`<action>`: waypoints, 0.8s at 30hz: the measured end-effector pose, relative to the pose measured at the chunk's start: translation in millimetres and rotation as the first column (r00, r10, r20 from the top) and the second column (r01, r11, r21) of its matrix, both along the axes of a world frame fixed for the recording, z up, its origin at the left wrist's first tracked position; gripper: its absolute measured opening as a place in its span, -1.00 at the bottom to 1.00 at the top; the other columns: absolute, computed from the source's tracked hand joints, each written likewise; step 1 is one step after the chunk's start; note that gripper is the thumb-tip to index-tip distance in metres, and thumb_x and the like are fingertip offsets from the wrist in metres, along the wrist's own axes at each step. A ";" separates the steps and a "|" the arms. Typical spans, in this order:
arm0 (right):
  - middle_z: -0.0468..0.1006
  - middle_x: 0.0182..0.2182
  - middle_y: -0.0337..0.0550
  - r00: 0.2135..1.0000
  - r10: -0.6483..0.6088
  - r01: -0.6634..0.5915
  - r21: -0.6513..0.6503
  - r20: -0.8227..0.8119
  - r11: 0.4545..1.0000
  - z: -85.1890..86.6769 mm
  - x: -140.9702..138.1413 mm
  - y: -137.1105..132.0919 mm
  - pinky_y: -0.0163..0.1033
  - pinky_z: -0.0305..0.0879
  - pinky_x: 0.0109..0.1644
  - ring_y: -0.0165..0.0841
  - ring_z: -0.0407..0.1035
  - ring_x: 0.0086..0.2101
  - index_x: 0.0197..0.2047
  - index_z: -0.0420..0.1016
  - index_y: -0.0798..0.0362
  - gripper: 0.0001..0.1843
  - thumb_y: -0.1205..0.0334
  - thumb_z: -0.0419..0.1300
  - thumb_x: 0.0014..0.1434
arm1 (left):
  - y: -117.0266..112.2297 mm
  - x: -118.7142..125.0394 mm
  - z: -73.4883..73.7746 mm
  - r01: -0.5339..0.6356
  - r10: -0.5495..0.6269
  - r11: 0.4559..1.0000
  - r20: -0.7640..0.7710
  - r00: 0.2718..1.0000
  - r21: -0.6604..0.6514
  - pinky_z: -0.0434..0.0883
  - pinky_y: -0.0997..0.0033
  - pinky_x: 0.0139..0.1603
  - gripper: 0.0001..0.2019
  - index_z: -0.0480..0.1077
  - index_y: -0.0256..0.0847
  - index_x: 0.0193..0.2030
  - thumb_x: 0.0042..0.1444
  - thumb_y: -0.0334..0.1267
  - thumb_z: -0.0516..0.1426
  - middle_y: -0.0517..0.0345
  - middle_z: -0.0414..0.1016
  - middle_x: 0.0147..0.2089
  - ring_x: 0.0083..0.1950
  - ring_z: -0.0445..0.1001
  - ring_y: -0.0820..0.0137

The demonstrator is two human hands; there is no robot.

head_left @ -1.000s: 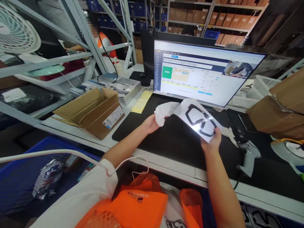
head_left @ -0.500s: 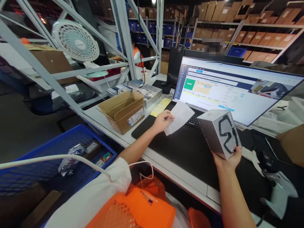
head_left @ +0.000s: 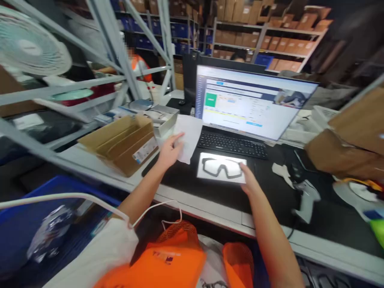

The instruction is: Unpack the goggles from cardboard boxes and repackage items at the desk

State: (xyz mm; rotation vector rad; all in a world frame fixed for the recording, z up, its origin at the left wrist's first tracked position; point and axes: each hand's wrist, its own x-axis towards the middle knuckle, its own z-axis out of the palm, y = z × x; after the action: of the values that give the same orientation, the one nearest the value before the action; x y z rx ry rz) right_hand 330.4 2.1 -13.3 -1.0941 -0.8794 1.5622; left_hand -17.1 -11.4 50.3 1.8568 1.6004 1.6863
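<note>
My left hand [head_left: 171,151] holds a white sheet of paper [head_left: 191,134] by its near left side, with the index finger stretched across it. The paper hangs over the left part of the black desk mat [head_left: 192,192], close to the keyboard [head_left: 232,145]. My right hand [head_left: 249,179] is closed on the right edge of a flat-looking silver-white box [head_left: 222,180] printed with dark-framed wraparound glasses. Its thumb lies on the printed face, and the fingers are partly hidden. The box is in front of the keyboard, printed face up; whether it rests on the mat I cannot tell.
An open cardboard carton [head_left: 132,160] stands at the left, beside a grey tray [head_left: 165,120]. Behind the keyboard is a monitor [head_left: 240,104]. A barcode scanner [head_left: 307,200] and brown boxes [head_left: 336,156] are on the right. A blue crate [head_left: 18,216] sits below left.
The box has turned from tilted and raised to printed face up, lower, before the keyboard. My left hand still holds the paper. The camera view has swung to the right.
</note>
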 end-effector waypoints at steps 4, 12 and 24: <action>0.64 -0.11 -0.03 0.918 -0.009 -0.080 0.206 0.397 0.975 9.9 0.6 -6.0 0.04 0.33 0.21 -0.07 0.48 0.00 -0.05 0.59 0.08 -0.45 -0.20 0.27 0.10 | 10.0 31.9 14.4 0.073 -0.077 0.997 -0.120 0.990 -0.039 0.31 0.05 0.37 -0.40 0.37 -0.19 0.35 0.16 -0.11 0.19 -0.11 0.41 0.25 0.27 0.39 0.09; 0.59 -0.02 -0.06 0.941 -0.240 0.114 0.445 0.238 0.888 46.2 -2.5 -19.3 -0.11 0.29 0.24 -0.18 0.40 0.07 -0.11 0.59 0.03 -0.35 -0.41 0.20 0.11 | 20.4 148.6 35.7 0.529 -0.563 0.823 -0.414 0.715 -0.207 0.28 0.10 0.43 -0.37 0.25 -0.26 0.42 0.23 -0.11 0.11 -0.11 0.32 0.35 0.34 0.34 0.11; 0.56 -0.48 -0.15 0.665 -0.747 0.709 0.313 -0.001 0.632 39.7 233.9 -192.0 -0.19 0.41 -0.25 -0.30 0.43 -0.45 -0.43 0.57 0.11 -0.56 -0.11 0.48 -0.11 | 15.5 195.2 35.7 0.542 -0.573 0.784 -0.690 0.442 -0.304 0.53 -0.14 0.10 -0.36 -0.11 0.46 0.47 0.29 0.06 0.02 0.18 0.25 0.41 0.32 0.38 -0.04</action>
State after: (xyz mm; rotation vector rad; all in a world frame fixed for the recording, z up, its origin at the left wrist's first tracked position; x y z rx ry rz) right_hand 564.3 -190.0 26.4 -1.1432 -0.5906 0.6522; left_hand 178.0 4.1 86.0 2.8572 0.9036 0.5637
